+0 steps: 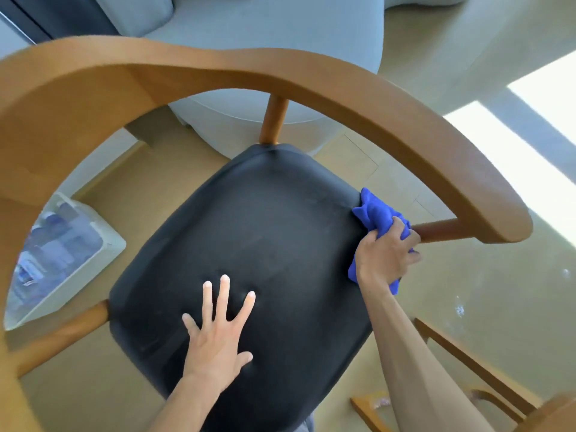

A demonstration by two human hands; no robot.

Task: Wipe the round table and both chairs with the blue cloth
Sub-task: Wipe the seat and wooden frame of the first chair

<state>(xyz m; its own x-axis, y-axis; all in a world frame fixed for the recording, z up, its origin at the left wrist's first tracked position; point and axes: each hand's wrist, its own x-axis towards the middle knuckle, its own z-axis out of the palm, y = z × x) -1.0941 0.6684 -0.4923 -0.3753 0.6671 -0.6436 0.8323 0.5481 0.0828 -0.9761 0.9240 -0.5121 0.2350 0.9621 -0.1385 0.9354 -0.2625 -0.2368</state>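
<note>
I look down on a wooden chair [311,76] with a curved backrest and a black padded seat [265,226]. My left hand [218,335] lies flat on the front of the seat, fingers spread, holding nothing. My right hand [385,254] is closed around the bunched blue cloth [375,213], which presses against the seat's right edge beside the wooden armrest post. The round table is not in view.
A grey sofa [265,29] stands beyond the chair. A white bin [103,241] with plastic inside sits on the floor at left. Wooden bars of other furniture [461,363] show at lower right. Sunlit patches fall on the floor at right.
</note>
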